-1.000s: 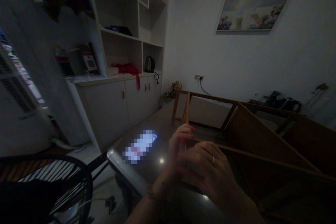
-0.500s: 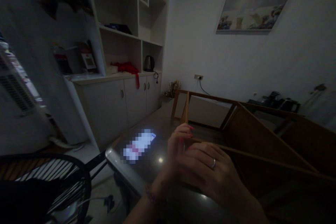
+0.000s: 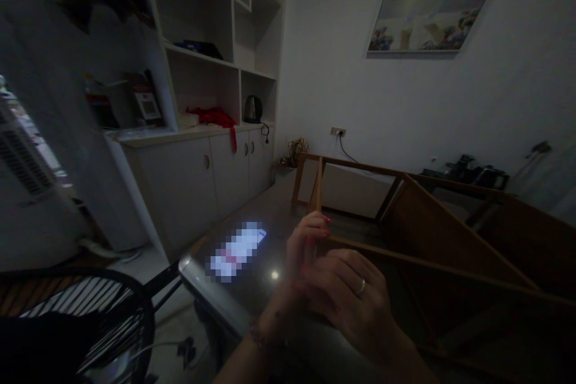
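Observation:
My left hand (image 3: 304,252) is raised over the glossy grey table, its fingers bent inward and red nails showing. Close against its palm side is my right hand (image 3: 355,288), fingers curled toward the left thumb, a silver ring on one of them. Both hands look closed; whether something small sits between the fingertips is hidden by blur and dim light. A lit phone (image 3: 238,252) lies on the tabletop left of my hands, its screen pixelated. Just behind and to the right of them is a brown wooden frame (image 3: 450,264) with slanted dividers.
A black woven chair (image 3: 144,312) stands at lower left, beside the table's rounded edge (image 3: 198,282). White cabinets (image 3: 180,174) at the left carry a kettle (image 3: 253,109) and a red cloth (image 3: 216,116). A cord runs from the wall socket (image 3: 337,131) behind the wooden frame.
My right hand has shifted slightly left and down, its fingertips lower against the left hand. The left hand stays almost in place. The view has turned a little.

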